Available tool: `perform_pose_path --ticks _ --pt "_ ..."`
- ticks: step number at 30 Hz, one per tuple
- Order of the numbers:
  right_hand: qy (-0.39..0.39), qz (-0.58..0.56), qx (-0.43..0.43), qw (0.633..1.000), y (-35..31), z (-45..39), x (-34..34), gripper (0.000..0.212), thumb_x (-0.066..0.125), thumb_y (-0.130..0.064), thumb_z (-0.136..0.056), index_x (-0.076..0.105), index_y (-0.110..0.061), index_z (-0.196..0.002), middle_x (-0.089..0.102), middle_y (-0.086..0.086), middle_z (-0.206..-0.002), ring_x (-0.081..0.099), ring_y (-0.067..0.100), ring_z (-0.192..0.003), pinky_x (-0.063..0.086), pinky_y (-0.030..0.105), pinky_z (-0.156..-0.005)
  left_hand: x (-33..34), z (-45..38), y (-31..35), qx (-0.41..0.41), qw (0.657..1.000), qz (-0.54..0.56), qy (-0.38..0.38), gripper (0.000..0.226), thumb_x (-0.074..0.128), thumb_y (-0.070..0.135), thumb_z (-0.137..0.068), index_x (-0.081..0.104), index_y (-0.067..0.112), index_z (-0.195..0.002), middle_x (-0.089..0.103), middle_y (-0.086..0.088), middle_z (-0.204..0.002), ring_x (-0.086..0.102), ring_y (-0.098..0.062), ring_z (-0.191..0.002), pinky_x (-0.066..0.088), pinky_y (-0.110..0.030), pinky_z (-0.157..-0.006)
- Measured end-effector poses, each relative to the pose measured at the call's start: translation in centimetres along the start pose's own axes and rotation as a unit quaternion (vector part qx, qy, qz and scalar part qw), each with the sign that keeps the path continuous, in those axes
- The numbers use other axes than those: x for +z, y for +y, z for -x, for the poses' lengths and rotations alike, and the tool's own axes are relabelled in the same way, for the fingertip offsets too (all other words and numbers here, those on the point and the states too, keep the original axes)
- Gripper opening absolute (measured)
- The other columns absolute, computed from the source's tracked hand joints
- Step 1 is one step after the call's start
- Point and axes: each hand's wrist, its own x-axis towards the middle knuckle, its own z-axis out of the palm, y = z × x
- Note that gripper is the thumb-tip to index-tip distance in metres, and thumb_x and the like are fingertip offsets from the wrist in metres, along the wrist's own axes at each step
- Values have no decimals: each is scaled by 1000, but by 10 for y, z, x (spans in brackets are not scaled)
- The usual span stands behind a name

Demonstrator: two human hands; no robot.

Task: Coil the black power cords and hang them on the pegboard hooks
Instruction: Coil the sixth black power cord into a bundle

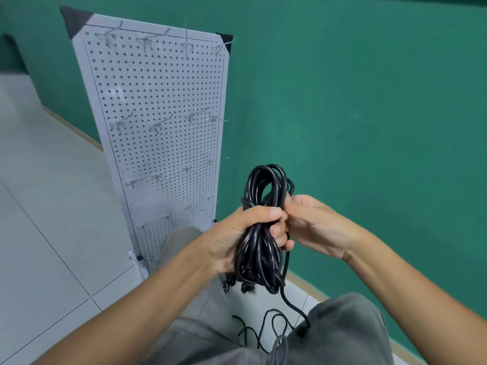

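A coiled bundle of black power cord [259, 185] stands upright in front of me, its loops rising above my hands and hanging below them. My left hand [237, 233] grips the bundle around its middle, thumb across the front. My right hand [313, 227] pinches the cord at the bundle's right side, fingertips meeting my left fingers. One loose end trails down from the bundle to the floor [292, 304]. The white pegboard [158, 101] leans against the green wall to the left, with several bare metal hooks [158, 125] in rows.
More loose black cord [266, 327] lies on the white tiled floor [52, 206] between my knees. My grey trouser legs [342, 333] fill the bottom of the view. The green wall [369, 101] runs behind everything.
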Motion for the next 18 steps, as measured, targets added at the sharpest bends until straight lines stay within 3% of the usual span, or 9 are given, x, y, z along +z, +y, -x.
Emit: perform_pose_path --ticks 5,10,14,18 --pt "2 63 -3 998 -2 6 -12 42 79 -60 -76 70 -20 -81 55 8 -83 37 28 -84 40 29 -71 9 4 1 -34 998 -18 46 18 72 25 -80 67 10 -87 56 -1 -66 54 -14 -57 58 -32 -82" --pt "5 100 6 995 -4 14 -12 63 78 -57 -80 63 -2 -106 65 2 -85 53 19 -82 43 30 -78 18 2 -3 -34 994 -45 93 18 70 26 -88 75 15 -74 60 -5 -71 57 -15 -61 59 -34 -84" --pt "13 141 -3 990 -2 19 -6 50 70 -55 -87 63 -6 -92 63 6 -79 56 22 -73 37 39 -79 15 3 -8 6 987 -66 145 24 78 41 -81 78 17 -84 65 -12 -77 63 -22 -66 60 -37 -78" --pt "41 202 -19 978 -1 26 4 34 52 -25 -102 58 -2 -79 64 -5 -67 61 5 -62 47 11 -70 11 6 -16 43 969 -158 185 39 85 47 -75 75 12 -90 68 -14 -77 63 -31 -70 59 -36 -67"
